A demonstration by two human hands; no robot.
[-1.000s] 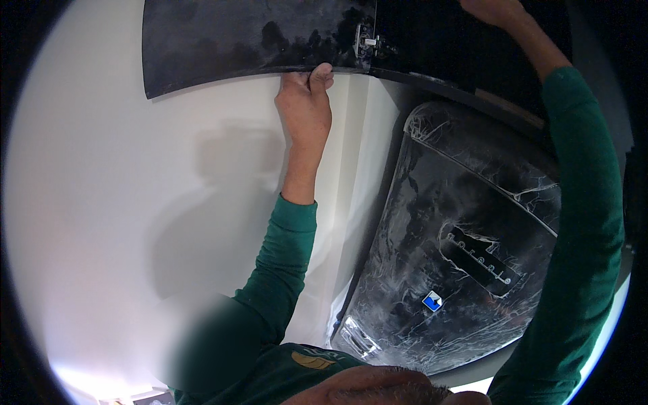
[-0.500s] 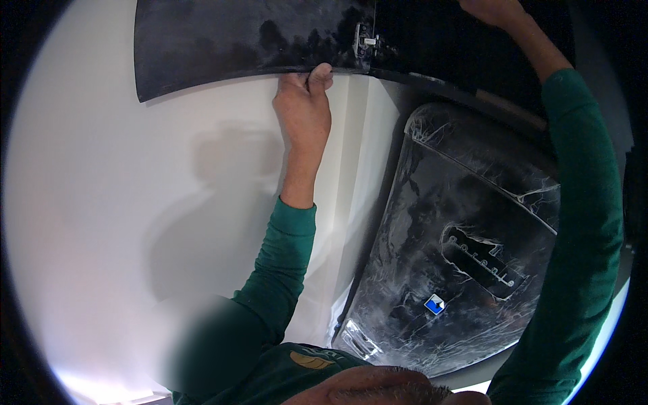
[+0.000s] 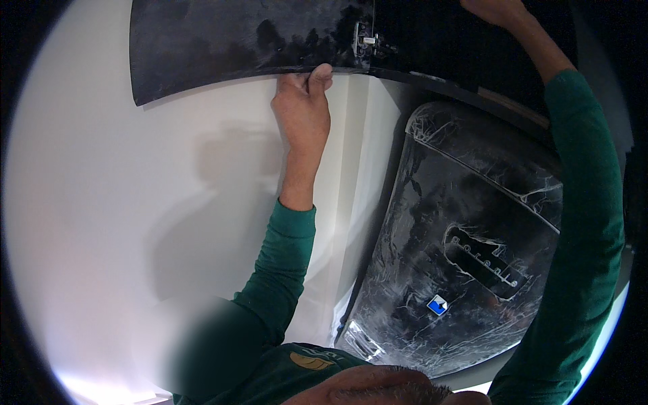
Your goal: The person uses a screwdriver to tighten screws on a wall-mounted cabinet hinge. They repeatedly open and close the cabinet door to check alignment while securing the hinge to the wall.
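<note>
A black cabinet door [image 3: 223, 40] with smudged dark patches spans the top of the head view. My left hand [image 3: 303, 108] grips its lower edge, the thumb lying near the rim and the other fingers partly hidden at the edge. Right of this hand a metal hinge [image 3: 366, 41] sits where the door meets the dark cabinet [image 3: 459, 40]. My right hand [image 3: 494, 10] is raised at the top edge of the picture, in front of the cabinet's dark inside. Its fingers are cut off or lost in shadow, so what it touches cannot be seen.
Below the cabinet, at the right, stands a large black appliance-like thing [image 3: 405, 236] in wrinkled clear film, with a nameplate [image 3: 482, 263] and a small blue-and-white sticker [image 3: 437, 305]. A pale wall [image 3: 88, 202] fills the left.
The free left end of the cabinet door has shifted slightly left and down. Both hands keep nearly the same places.
</note>
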